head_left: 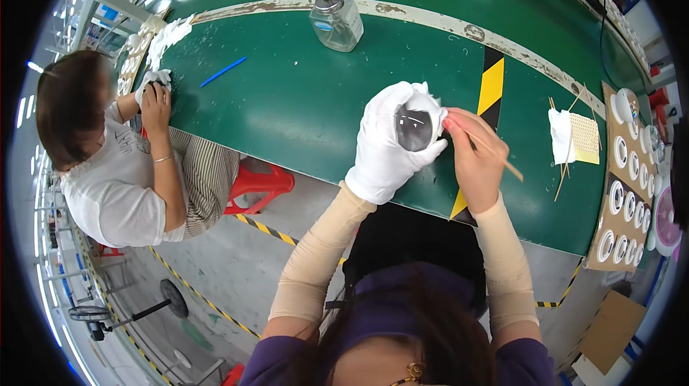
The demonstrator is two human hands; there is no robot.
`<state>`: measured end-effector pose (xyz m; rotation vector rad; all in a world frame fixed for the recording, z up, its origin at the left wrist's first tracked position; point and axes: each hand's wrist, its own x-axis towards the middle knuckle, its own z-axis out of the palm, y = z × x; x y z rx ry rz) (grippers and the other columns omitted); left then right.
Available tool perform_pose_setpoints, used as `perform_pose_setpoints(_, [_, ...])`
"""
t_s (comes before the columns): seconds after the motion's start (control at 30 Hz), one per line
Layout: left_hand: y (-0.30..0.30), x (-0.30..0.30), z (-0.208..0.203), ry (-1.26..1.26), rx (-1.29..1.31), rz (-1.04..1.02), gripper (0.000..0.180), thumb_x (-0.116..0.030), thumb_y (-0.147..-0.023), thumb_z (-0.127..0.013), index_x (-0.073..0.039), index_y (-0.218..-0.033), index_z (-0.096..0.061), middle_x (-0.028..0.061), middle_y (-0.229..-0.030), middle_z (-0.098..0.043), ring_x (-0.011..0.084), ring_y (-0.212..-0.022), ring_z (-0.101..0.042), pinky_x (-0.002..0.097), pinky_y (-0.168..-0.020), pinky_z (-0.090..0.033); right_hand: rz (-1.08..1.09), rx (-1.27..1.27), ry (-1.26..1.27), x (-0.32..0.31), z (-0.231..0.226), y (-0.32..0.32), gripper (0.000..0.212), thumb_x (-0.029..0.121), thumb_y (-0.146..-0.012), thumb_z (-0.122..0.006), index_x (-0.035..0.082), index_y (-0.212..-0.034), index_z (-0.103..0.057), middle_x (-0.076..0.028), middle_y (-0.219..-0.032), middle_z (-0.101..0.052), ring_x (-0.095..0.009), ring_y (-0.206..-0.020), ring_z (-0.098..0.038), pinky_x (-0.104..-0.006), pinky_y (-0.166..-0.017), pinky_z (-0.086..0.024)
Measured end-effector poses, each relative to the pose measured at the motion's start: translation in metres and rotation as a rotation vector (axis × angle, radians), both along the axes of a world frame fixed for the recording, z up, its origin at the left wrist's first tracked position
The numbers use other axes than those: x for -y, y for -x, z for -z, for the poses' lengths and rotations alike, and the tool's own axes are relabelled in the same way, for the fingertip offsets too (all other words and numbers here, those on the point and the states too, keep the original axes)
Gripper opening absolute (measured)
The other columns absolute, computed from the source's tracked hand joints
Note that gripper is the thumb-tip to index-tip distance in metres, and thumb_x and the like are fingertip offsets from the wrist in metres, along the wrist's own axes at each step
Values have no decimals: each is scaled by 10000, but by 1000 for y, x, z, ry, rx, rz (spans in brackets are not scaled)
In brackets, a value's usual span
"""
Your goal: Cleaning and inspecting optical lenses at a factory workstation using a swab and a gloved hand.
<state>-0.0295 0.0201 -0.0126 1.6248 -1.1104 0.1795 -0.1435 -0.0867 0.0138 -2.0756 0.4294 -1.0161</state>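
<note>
My left hand (384, 143), in a white glove, is wrapped round a small round part with a dark glossy face (414, 129) and a white rim. The dark face is turned up toward me. My bare right hand (476, 155) pinches a thin wooden stick (508, 165) whose upper end meets the part's white rim. Something white, perhaps cloth, shows at the stick's tip; I cannot make out exactly what. Both hands are above the near edge of the green table (287, 109).
A clear pump bottle (337, 23) stands toward the back, with a blue stick (223, 72) farther left. To the right lie wooden sticks, a white cloth (561, 136) and a yellow pad (586, 138), then a cardboard tray (601, 231) of white rings. A co-worker (125, 178) sits at left.
</note>
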Motion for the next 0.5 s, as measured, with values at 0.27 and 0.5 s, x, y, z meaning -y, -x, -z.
perform_pose_setpoints(0.27, [-2,0,6,-14,30,-14,894,-200,-588,-925,-75,-1325,-435,151,-1262,-491,300,-1134,-550,392,-946,-478,-4,178,-367,-20,-7,11,123,-14,-943,-585,-95,-994,-662,-157,-965,-703,-171,-819,-657,-285,-792,-530])
perform_pose_setpoints(0.5, [-1,1,5,4,20,-29,897,-225,-597,-923,-104,-1335,-428,146,-1260,-488,319,-1148,-534,399,-935,-482,-43,193,-371,-23,-6,3,127,-3,-950,-587,-94,-1002,-659,-163,-967,-697,-176,-841,-658,-285,-792,-523])
